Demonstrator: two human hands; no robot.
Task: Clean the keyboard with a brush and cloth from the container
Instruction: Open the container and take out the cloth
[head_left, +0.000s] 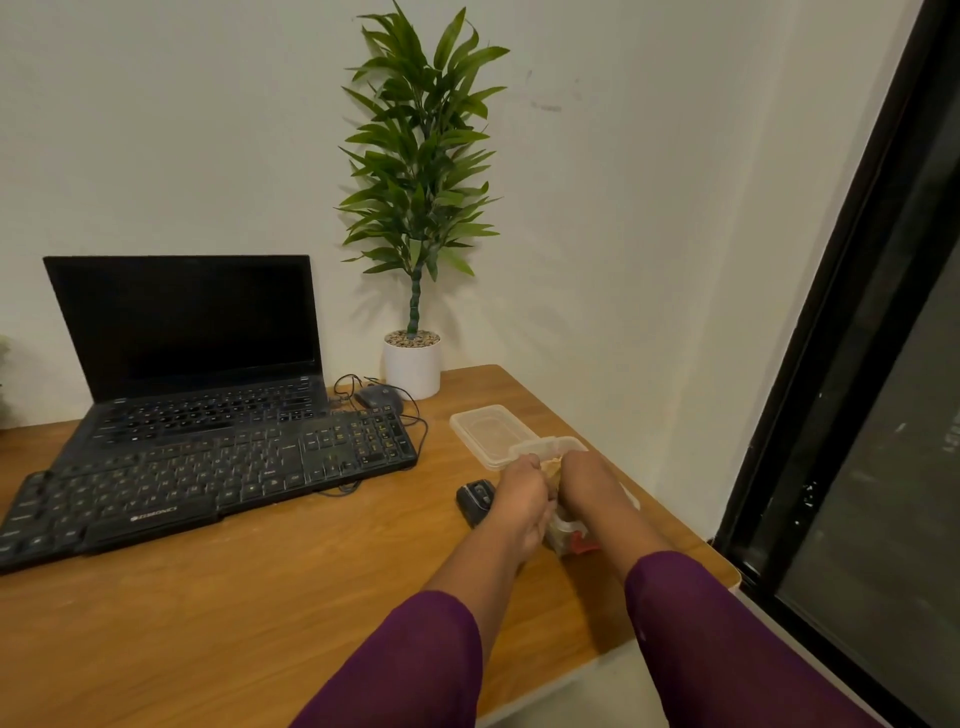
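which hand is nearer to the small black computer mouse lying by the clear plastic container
Left. The left hand sits right beside the small black computer mouse; the right hand is farther off, beyond the left hand, over the clear plastic container.

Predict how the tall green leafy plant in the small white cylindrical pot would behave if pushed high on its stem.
The tall leafy plant would probably tip: its foliage rises far above the narrow white pot. The pebbles on top suggest some weight low down, which may steady it. Its thin stem would likely flex first.
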